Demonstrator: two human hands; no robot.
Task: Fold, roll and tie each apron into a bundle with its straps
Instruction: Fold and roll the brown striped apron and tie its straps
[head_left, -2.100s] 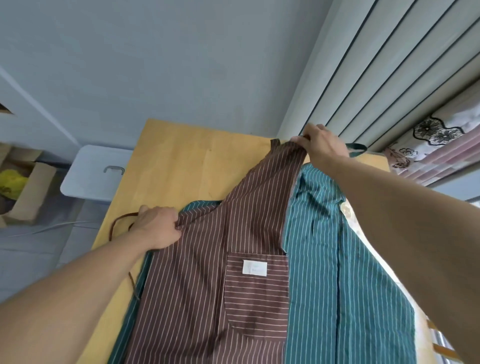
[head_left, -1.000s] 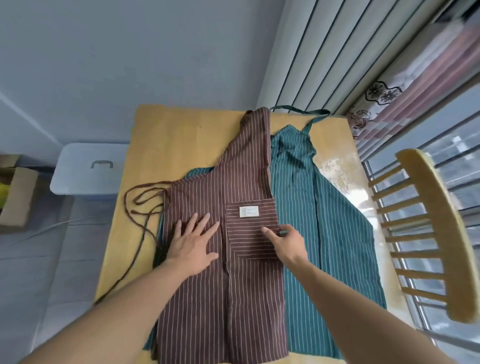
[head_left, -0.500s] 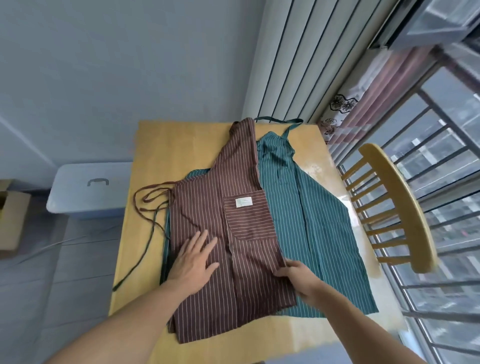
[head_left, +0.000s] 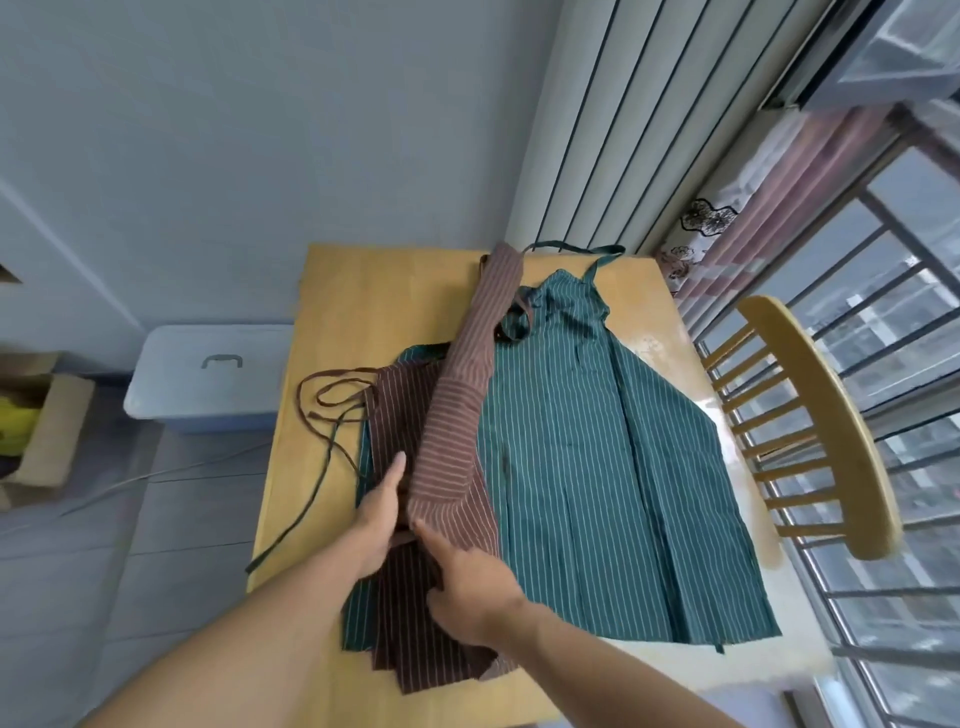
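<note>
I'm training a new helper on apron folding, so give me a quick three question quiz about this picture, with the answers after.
1. True or false: the brown striped apron lies on top of the green striped apron.
2. Which hand lies flat on the brown apron: A) left hand B) right hand?
3. Fill in: the brown apron's straps trail on the wooden table to the person's ____ side.

Key: 1 true. 2 A; the right hand is lifting a folded edge over. 3 left.
</note>
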